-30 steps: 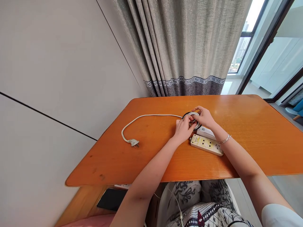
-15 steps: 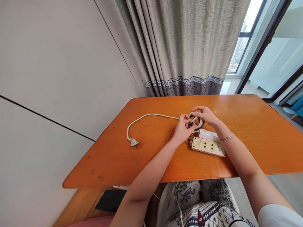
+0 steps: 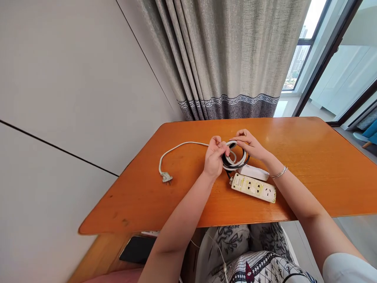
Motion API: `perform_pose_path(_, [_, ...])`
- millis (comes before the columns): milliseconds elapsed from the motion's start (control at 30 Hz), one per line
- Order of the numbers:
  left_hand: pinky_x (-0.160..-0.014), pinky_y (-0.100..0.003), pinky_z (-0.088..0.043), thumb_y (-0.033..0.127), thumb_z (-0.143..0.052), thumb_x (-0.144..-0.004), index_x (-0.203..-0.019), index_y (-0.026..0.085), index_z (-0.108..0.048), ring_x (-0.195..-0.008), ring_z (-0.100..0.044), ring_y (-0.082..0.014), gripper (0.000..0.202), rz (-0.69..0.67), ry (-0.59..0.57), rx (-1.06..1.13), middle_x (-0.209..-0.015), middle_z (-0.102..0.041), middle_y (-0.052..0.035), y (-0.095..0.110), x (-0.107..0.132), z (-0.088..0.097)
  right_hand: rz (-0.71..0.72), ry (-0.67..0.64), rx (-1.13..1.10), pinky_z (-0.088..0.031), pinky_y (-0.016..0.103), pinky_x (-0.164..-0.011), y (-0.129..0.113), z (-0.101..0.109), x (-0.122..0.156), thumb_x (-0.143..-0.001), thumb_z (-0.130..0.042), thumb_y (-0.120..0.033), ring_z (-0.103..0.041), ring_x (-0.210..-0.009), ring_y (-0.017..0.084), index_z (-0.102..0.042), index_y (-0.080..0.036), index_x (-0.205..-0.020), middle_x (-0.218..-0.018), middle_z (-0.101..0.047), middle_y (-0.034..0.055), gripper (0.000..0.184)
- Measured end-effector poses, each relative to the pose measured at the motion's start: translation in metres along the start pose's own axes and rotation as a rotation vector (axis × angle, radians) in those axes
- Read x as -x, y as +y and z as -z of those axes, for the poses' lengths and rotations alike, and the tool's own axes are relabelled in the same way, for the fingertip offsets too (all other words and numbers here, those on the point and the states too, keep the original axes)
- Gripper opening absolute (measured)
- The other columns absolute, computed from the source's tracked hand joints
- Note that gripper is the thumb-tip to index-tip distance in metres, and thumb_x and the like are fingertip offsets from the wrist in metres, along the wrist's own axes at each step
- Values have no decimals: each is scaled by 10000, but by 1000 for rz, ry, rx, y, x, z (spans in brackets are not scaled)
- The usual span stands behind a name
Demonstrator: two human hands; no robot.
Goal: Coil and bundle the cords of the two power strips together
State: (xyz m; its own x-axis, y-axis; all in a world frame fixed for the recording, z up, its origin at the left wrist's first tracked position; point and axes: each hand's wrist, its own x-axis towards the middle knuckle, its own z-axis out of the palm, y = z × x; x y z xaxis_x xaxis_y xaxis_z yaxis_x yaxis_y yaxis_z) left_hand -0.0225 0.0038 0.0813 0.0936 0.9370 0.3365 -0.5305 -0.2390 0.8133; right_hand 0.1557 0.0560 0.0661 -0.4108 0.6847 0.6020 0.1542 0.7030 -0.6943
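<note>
My left hand (image 3: 215,157) pinches the left side of a coiled cable (image 3: 242,160), whose white and black loops lie together. The fingers of my right hand (image 3: 250,144) close on the coil's upper right edge. From the coil a white cord runs left across the table and bends down to a pale plug (image 3: 166,177) with metal prongs. A worn white power strip (image 3: 253,188) lies just below the coil, with a black cord at its left end. Behind it, a second white power strip or box (image 3: 253,172) sits partly under the coil.
The orange wooden table (image 3: 182,204) has a wall (image 3: 73,98) along its left side and a grey curtain (image 3: 235,59) beyond its far edge. A black flat object (image 3: 138,249) lies below the near left edge. A glass door stands at the right.
My left hand has moved left and turned palm up with the coil, whose loops now show more openly. The power strip has shifted slightly left and toward me.
</note>
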Motion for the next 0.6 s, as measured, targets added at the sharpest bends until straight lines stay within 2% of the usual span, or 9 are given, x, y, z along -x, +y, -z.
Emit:
perform_pose_path(67, [-581,-231,-351,340,-788,-706,-895,235,-411,-534,-439,-105,435,9,36,6,-538,-443,95,-1,-3,2,87,-49,73,-411,469,-1102,-2,-2,1,-962,-556,-519,-545,-1249,254,-740,-236,-1156,-1296,-623,121,389])
perform_pose_path(133, [-586,-222,-357,348,-810,-697,-908,234,-421,-533,-445,-100,457,6,51,12,-537,-464,97,-2,-5,4,129,-73,82,-403,473,-1120,-5,-5,2,-936,-609,-516,-536,-1286,261,-706,-241,-1211,-1361,-604,122,401])
perform_pose_path(267, [-595,-204,-377,412,-848,-692,-949,235,-437,-547,-473,-95,516,-18,50,-11,-543,-521,95,-7,-6,7,91,19,21,-509,405,-970,-7,-12,1,-940,-608,-531,-641,-1053,220,-723,-228,-1088,-1099,-701,94,356])
perform_pose_path(367, [-617,-213,-417,478,-826,-728,-977,237,-451,-577,-520,-104,510,-55,26,-92,-580,-559,79,-14,-6,10,45,71,-8,-528,370,-895,-9,-16,-1,-947,-597,-526,-649,-945,198,-714,-217,-976,-984,-704,72,331])
perform_pose_path(433, [-650,-227,-448,508,-810,-744,-995,242,-460,-636,-560,-106,506,-123,28,-170,-713,-624,45,-20,-7,14,10,79,-19,-527,364,-891,-10,-17,-2,-943,-604,-508,-655,-936,194,-700,-213,-961,-977,-710,66,310])
perform_pose_path(500, [-740,-262,-490,535,-805,-740,-1039,245,-479,-751,-604,-113,529,-253,39,-316,-980,-672,-21,-26,-8,20,-28,97,-25,-526,365,-903,-12,-16,-2,-942,-603,-486,-667,-947,197,-694,-214,-971,-997,-722,68,288])
perform_pose_path(533, [-816,-296,-505,551,-810,-725,-1080,247,-489,-848,-627,-133,568,-327,24,-421,-1141,-654,-62,-28,-9,23,-43,112,-29,-524,368,-916,-13,-15,-2,-937,-608,-477,-674,-964,201,-694,-214,-978,-1018,-729,71,280])
perform_pose_path(600, [-993,-394,-485,595,-830,-670,-1216,245,-484,-1131,-618,-224,735,-450,-88,-646,-1406,-535,-142,-32,-9,28,-69,149,-49,-523,374,-946,-15,-12,-2,-929,-613,-470,-685,-1000,208,-696,-217,-997,-1062,-742,78,275])
